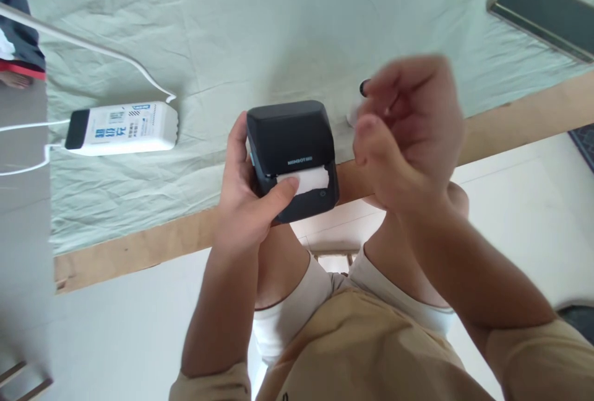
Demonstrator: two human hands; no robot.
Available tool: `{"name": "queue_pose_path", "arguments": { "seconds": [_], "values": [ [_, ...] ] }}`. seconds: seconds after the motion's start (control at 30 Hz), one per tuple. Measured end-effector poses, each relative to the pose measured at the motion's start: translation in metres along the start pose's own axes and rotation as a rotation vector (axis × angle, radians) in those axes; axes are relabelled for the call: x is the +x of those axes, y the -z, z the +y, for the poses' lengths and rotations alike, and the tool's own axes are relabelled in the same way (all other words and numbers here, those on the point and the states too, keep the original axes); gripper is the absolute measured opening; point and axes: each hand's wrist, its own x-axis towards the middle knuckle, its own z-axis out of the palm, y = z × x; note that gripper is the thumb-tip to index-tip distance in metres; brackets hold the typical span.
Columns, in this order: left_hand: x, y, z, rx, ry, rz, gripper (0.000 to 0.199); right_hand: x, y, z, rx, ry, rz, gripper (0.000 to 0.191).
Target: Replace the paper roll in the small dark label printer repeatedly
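Observation:
My left hand point(244, 197) grips a small black label printer point(291, 132) by its left side, at the table's front edge. Its thumb presses on the white paper strip point(313, 180) that sticks out of the printer's slot. To the right of the printer, my right hand point(408, 122) is raised, blurred, with curled fingers. Whatever those fingers may hold is hidden. Beside its fingertips shows a small dark round piece point(365, 87), and a whitish thing point(351, 116) is mostly covered by the hand; I cannot tell what either is.
A white power bank point(130, 127) with white cables point(102, 49) lies at the left on the pale green cloth point(213, 30). At the far right is a dark flat phone-like slab point(547, 14). The wooden table edge point(139, 249) runs in front of me. Another person's foot point(16, 79) shows at far left.

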Motion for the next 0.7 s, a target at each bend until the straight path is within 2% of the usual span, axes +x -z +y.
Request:
{"name": "queue_pose_path", "arguments": {
  "seconds": [0.03, 0.1, 0.2, 0.3, 0.43, 0.6, 0.7],
  "values": [
    [0.0, 0.0, 0.0, 0.008, 0.0, -0.003, 0.067, -0.008, -0.002, 0.008, 0.027, -0.014, -0.013, 0.009],
    [0.0, 0.0, 0.0, -0.005, -0.004, -0.015, 0.066, -0.017, -0.004, 0.022, 0.032, -0.062, -0.067, 0.019],
    [0.0, -0.003, 0.0, -0.073, -0.008, 0.005, 0.047, -0.017, -0.005, 0.032, 0.008, -0.14, -0.15, 0.036],
    [0.001, -0.007, 0.0, -0.077, 0.014, 0.06, 0.028, -0.009, -0.002, 0.024, -0.014, -0.196, -0.235, 0.039],
    [0.002, -0.01, 0.001, -0.071, 0.012, 0.049, 0.018, -0.004, 0.0, 0.012, 0.002, -0.226, -0.277, 0.044],
    [0.003, -0.011, 0.002, -0.084, 0.029, 0.03, 0.013, -0.002, -0.001, 0.013, -0.009, -0.276, -0.283, 0.048],
    [0.005, -0.013, 0.002, -0.077, -0.004, -0.006, 0.022, -0.003, 0.0, 0.015, 0.011, -0.273, -0.303, 0.044]
  ]
}}
